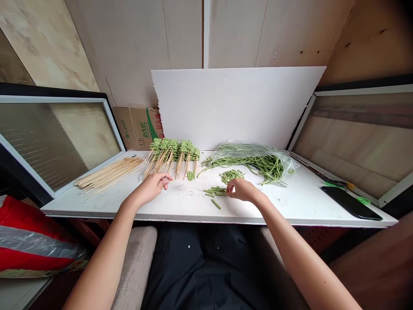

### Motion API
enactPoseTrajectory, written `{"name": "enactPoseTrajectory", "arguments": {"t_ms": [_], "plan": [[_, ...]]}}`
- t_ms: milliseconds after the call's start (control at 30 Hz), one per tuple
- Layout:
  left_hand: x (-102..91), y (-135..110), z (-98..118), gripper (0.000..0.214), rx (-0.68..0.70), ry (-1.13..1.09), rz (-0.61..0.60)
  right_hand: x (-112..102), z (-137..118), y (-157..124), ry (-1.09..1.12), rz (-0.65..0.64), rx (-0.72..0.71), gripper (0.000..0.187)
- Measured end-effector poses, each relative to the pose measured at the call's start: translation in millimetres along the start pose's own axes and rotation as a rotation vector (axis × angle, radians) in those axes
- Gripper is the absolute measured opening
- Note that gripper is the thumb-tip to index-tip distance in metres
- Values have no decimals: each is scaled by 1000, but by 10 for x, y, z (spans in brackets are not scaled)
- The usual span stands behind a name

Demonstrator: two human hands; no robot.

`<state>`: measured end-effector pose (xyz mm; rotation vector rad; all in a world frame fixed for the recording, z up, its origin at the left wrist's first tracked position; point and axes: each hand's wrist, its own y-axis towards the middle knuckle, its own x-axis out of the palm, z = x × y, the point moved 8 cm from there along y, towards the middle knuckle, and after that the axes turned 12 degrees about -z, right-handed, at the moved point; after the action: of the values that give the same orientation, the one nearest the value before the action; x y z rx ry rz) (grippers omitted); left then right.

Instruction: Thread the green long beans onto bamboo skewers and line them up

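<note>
My left hand (154, 186) rests on the white table (180, 204), fingers curled at the lower ends of a pile of finished green-bean skewers (172, 153); whether it grips one I cannot make out. My right hand (241, 189) pinches at short cut bean pieces (215, 191) lying in front of it. A small heap of cut pieces (231, 175) lies just beyond that hand. Long green beans (254, 161) spill from a clear plastic bag behind it.
A bundle of bare bamboo sticks (108, 173) lies at the table's left. A black phone (351, 202) and scissors (338, 184) lie at the right. A white board (235, 103) and a cardboard box (138, 127) stand at the back. Glass-topped cases flank both sides.
</note>
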<state>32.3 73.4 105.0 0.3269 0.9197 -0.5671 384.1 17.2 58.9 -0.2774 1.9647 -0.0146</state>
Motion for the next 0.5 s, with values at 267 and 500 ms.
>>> {"name": "enactPoseTrajectory", "arguments": {"t_ms": [267, 500], "plan": [[5, 23, 101, 36, 44, -45, 69, -268, -168, -95, 153, 266, -273, 19], [50, 70, 52, 34, 80, -83, 89, -360, -158, -112, 290, 427, -343, 29]]}}
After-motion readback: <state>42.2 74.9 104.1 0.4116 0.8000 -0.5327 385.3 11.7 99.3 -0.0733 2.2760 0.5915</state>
